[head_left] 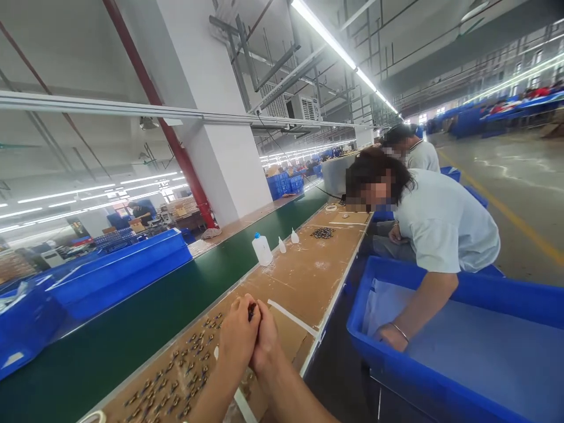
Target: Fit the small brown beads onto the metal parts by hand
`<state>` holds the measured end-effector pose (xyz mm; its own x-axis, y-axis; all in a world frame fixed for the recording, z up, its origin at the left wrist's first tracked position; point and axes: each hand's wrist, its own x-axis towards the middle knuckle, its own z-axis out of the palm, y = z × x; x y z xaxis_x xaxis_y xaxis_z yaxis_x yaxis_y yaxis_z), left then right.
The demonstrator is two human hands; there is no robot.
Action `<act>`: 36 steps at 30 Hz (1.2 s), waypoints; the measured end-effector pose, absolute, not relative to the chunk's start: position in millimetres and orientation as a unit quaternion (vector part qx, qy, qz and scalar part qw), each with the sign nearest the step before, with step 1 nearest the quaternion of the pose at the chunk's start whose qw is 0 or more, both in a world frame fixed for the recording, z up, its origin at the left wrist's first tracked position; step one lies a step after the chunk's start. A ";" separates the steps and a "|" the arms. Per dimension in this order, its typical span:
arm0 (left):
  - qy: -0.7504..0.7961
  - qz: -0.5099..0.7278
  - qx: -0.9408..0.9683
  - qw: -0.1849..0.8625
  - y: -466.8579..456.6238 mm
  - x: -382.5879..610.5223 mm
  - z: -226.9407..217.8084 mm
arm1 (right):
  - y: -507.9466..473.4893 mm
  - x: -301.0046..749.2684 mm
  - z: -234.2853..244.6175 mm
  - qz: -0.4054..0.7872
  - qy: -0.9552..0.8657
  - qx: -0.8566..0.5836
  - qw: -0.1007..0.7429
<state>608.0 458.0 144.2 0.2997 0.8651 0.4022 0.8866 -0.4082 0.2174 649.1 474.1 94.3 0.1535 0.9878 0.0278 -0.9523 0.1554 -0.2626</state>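
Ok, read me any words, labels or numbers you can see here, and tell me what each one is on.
None can be read.
White bottle on the cardboard-covered bench: no label legible.
Blue crates by the pillar: any markings too small to read.
Small dark part pinched between the left hand and right hand: no marking visible.

Three white bottles [262, 249], two hands [249, 338]

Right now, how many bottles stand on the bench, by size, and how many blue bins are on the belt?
Large bottle: 1
Small bottles: 2
Blue bins on the belt: 2
Total: 5
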 end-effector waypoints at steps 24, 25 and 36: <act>-0.732 -0.099 -0.669 -0.088 470.7 366.8 89.6 | 639.5 677.9 -2.4 0.560 -0.445 -0.473 0.515; -0.726 -0.088 -0.675 -0.097 469.0 363.5 85.8 | 638.4 677.0 -6.7 0.539 -0.488 -0.471 0.499; -0.650 0.039 -0.742 -0.157 491.7 382.9 54.3 | 616.4 705.5 -13.4 0.283 -0.853 -0.402 0.174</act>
